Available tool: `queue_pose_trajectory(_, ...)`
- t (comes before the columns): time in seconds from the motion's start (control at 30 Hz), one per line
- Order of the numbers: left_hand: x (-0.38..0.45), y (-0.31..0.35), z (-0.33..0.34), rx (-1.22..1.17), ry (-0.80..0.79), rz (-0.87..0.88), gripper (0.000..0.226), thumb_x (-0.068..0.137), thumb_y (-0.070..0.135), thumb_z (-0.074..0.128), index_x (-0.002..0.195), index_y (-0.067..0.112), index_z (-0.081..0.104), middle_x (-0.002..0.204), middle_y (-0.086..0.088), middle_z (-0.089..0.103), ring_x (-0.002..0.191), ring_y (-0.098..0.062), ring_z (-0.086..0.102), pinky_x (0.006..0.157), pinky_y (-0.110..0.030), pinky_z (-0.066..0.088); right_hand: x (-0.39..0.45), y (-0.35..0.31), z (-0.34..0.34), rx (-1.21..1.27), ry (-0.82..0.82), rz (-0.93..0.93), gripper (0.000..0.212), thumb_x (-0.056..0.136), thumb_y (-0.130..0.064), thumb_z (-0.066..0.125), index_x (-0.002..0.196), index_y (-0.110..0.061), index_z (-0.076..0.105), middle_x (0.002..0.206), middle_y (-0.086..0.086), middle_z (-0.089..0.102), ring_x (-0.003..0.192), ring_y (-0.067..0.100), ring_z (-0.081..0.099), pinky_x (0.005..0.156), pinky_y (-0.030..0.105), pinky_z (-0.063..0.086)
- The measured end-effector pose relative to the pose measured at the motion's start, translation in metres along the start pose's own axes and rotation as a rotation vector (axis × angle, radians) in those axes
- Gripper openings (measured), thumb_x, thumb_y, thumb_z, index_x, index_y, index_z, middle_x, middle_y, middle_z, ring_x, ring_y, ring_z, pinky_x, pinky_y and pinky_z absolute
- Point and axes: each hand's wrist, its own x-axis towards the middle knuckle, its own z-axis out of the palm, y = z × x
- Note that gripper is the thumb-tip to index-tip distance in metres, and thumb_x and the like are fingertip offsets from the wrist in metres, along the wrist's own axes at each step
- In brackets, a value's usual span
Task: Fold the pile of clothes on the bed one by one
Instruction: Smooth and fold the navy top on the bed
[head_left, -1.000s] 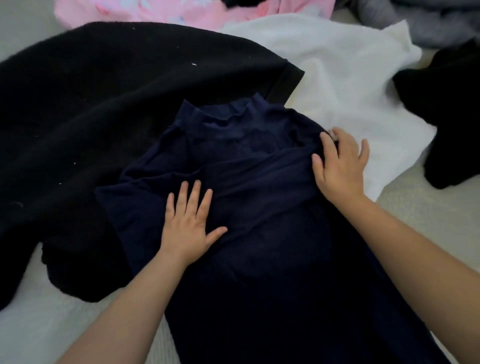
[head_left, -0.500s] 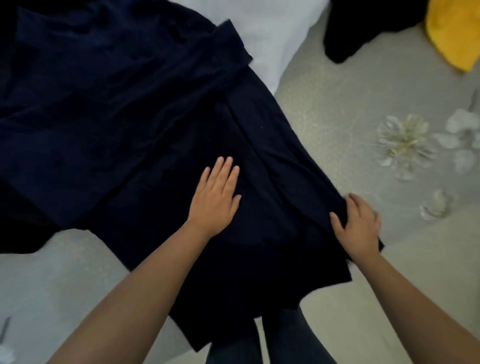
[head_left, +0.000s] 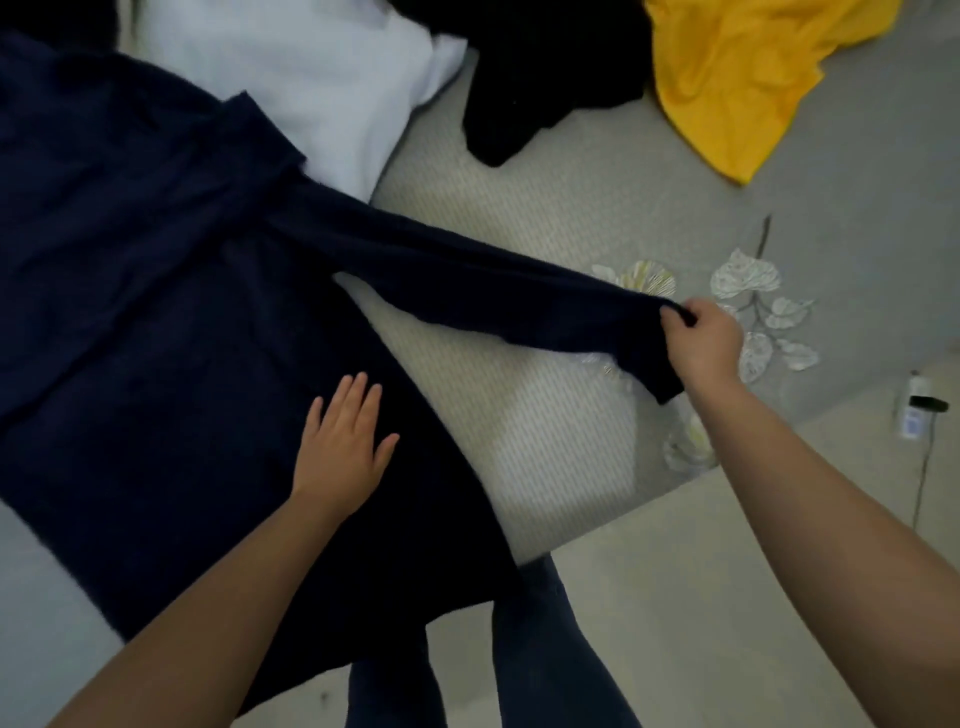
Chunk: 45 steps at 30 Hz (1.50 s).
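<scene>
The bed (head_left: 545, 218), covered in a pale ribbed spread with a leaf print at the right, is filling most of the view, its near edge running diagonally above a light floor (head_left: 675, 623). The navy top (head_left: 156, 312) is lying spread across the left half, its hem hanging over the near edge. A white garment (head_left: 322, 88) is lying at the far side, partly under the navy top's shoulder; a black garment (head_left: 540, 73) and a yellow garment (head_left: 743, 78) are lying farther right, with bare bedspread between them and the sleeve. The left hand (head_left: 345, 441) is pressing flat on the top's body, fingers straight. The right hand (head_left: 704, 345) is pinching the sleeve cuff (head_left: 660, 358); its grip is closed on the cloth. Half a second ago that sleeve was lying along the body; now it is stretching out to the right, clear of the bedspread.
</scene>
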Motion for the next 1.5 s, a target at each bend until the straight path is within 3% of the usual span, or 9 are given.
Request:
queue_pose_trajectory(0.17, 0.029, 0.038, -0.031, -0.084, 0.057, -0.082, 0.060, 0.096, 0.033, 0.036, 0.145, 0.008, 0.010, 0.154, -0.009, 0.006, 0.143, -0.020, 0.004, 0.115, -0.036, 0.007, 0.091, -0.040, -0.047, 0.082, 0.086, 0.017, 0.026, 0.093, -0.016, 0.046, 0.102, 0.003, 0.062, 0.106, 0.022, 0.063, 0.099, 0.032, 0.056, 0.064, 0.025, 0.030)
queue_pose_trajectory(0.3, 0.049, 0.057, -0.060, -0.143, 0.109, -0.117, 0.060, 0.096, 0.027, 0.040, 0.144, 0.005, 0.013, 0.154, -0.012, 0.008, 0.142, -0.022, 0.007, 0.114, -0.036, 0.009, 0.100, -0.078, -0.056, 0.125, -0.111, -0.078, 0.025, 0.092, -0.015, 0.049, 0.102, 0.004, 0.062, 0.093, 0.019, 0.061, 0.096, 0.033, 0.057, 0.068, 0.032, 0.038)
queue_pose_trajectory(0.43, 0.054, 0.045, -0.089, -0.160, 0.209, -0.177, 0.058, 0.094, 0.024, 0.044, 0.143, 0.004, 0.021, 0.153, -0.013, 0.015, 0.142, -0.024, 0.010, 0.113, -0.038, 0.014, 0.066, -0.108, -0.042, 0.212, -0.394, -0.149, 0.024, 0.088, -0.016, 0.056, 0.076, 0.004, 0.062, 0.071, 0.016, 0.059, 0.074, 0.024, 0.055, 0.061, 0.030, 0.040)
queue_pose_trajectory(0.53, 0.039, 0.013, -0.100, -0.150, 0.258, -0.266, 0.057, 0.094, 0.024, 0.045, 0.142, 0.005, 0.022, 0.153, -0.012, 0.015, 0.142, -0.024, 0.009, 0.114, -0.037, 0.013, 0.032, -0.134, -0.025, 0.257, -0.510, -0.211, 0.021, 0.087, -0.016, 0.059, 0.069, -0.005, 0.061, 0.068, 0.008, 0.059, 0.077, 0.024, 0.056, 0.062, 0.029, 0.042)
queue_pose_trajectory(0.63, 0.011, -0.032, -0.101, -0.100, 0.282, -0.364, 0.057, 0.095, 0.027, 0.041, 0.143, 0.005, 0.019, 0.153, -0.012, 0.014, 0.142, -0.024, 0.008, 0.114, -0.037, 0.013, -0.003, -0.176, -0.006, 0.285, -0.551, -0.322, 0.025, 0.087, -0.016, 0.060, 0.083, 0.009, 0.064, 0.080, 0.023, 0.064, 0.078, 0.028, 0.058, 0.071, 0.036, 0.045)
queue_pose_trajectory(0.9, -0.075, -0.184, -0.083, -0.156, 0.407, -0.562, 0.052, 0.093, 0.019, 0.047, 0.138, -0.003, 0.031, 0.147, -0.021, 0.026, 0.139, -0.034, 0.019, 0.110, -0.048, 0.018, -0.122, -0.324, 0.058, 0.443, -0.618, -0.466, 0.031, 0.086, -0.015, 0.060, 0.060, -0.001, 0.051, 0.059, 0.009, 0.041, 0.058, 0.019, 0.040, 0.056, 0.028, 0.033)
queue_pose_trajectory(1.07, -0.124, -0.268, -0.061, -0.325, 0.474, -0.625, 0.047, 0.090, 0.014, 0.050, 0.130, -0.009, 0.041, 0.140, -0.027, 0.036, 0.133, -0.041, 0.029, 0.105, -0.053, 0.026, -0.216, -0.414, 0.137, 0.398, -0.718, -0.527, 0.034, 0.085, -0.017, 0.064, 0.093, 0.016, 0.060, 0.097, 0.030, 0.064, 0.087, 0.036, 0.064, 0.080, 0.046, 0.054)
queue_pose_trajectory(1.33, -0.168, -0.373, -0.009, -0.510, 0.478, -0.669, 0.055, 0.097, 0.028, 0.036, 0.144, 0.004, 0.017, 0.153, -0.014, 0.012, 0.143, -0.024, 0.005, 0.114, -0.034, 0.009, -0.328, -0.473, 0.300, -0.034, -0.931, -0.590, 0.046, 0.092, -0.022, 0.052, 0.134, -0.004, 0.042, 0.123, 0.012, 0.057, 0.107, 0.022, 0.057, 0.096, 0.036, 0.046)
queue_pose_trajectory(1.5, -0.150, -0.384, -0.011, -0.736, 0.521, -0.584, 0.057, 0.095, 0.027, 0.040, 0.143, 0.005, 0.019, 0.150, -0.013, 0.023, 0.139, -0.022, 0.020, 0.111, -0.029, 0.017, -0.302, -0.447, 0.300, 0.028, -0.743, -0.658, 0.031, 0.096, -0.016, 0.044, 0.126, -0.012, 0.051, 0.097, -0.007, 0.060, 0.091, 0.008, 0.058, 0.091, 0.028, 0.047)
